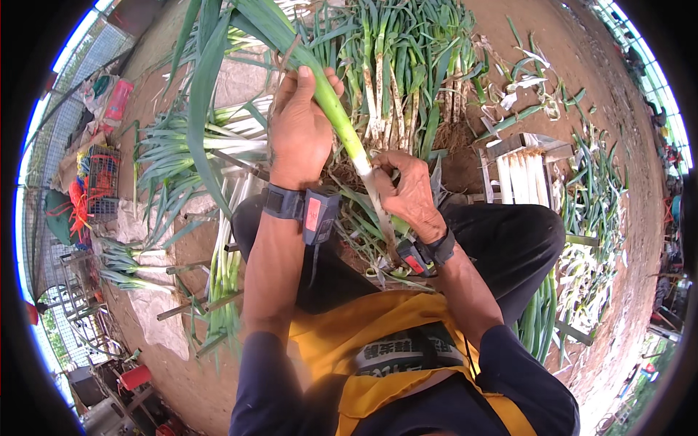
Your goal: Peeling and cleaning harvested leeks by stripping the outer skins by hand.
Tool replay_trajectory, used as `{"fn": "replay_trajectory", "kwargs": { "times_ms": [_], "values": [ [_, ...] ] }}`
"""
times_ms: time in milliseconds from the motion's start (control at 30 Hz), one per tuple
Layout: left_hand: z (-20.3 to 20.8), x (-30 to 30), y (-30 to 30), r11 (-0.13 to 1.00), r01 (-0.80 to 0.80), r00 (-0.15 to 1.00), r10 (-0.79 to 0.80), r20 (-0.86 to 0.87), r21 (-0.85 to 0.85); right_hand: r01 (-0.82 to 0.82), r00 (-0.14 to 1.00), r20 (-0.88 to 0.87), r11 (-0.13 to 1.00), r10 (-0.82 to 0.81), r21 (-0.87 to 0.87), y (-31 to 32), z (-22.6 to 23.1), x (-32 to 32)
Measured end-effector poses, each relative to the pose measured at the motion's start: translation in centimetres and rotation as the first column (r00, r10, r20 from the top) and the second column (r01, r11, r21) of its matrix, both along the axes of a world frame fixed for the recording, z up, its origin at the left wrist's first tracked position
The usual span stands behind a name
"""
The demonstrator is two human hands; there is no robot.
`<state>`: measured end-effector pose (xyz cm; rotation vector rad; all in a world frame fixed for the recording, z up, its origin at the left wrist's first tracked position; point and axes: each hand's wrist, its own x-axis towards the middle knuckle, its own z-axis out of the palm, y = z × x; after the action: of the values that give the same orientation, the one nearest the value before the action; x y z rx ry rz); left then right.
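A long green onion slants across in front of me, leafy end at the upper left and whitish root end down by my lap. My left hand is wrapped round its green upper part, the thumb lying along it. Lower down, my right hand pinches the outer layer of the pale stem, its fingers curled. The brownish lower stem passes beside the right palm towards my lap. Its long leaves hang down left of my left wrist. Both wrists wear black bands with small boxes.
Soil-stained onions lie bunched beyond my hands. Cleaned onions are heaped at the left, with more across a metal frame. At the right, a metal rack holds white stems beside scattered leaf scraps. A wire basket stands far left.
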<state>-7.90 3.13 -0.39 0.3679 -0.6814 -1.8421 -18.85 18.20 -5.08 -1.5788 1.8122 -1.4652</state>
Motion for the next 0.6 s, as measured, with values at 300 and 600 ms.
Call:
{"fn": "replay_trajectory", "kwargs": {
  "times_ms": [300, 600],
  "values": [
    [-0.5, -0.3, 0.1, 0.998, 0.049, 0.998, -0.047, -0.042, 0.051, -0.055, 0.984, -0.166, 0.994, 0.07, 0.091, -0.3, 1.9, -0.8],
    [-0.8, 0.0, 0.1, 0.993, 0.112, 0.988, -0.106, -0.108, 0.046, -0.005, 0.976, -0.217, 1.0, 0.003, -0.009, -1.1, 0.5, 0.1]
  ]
}}
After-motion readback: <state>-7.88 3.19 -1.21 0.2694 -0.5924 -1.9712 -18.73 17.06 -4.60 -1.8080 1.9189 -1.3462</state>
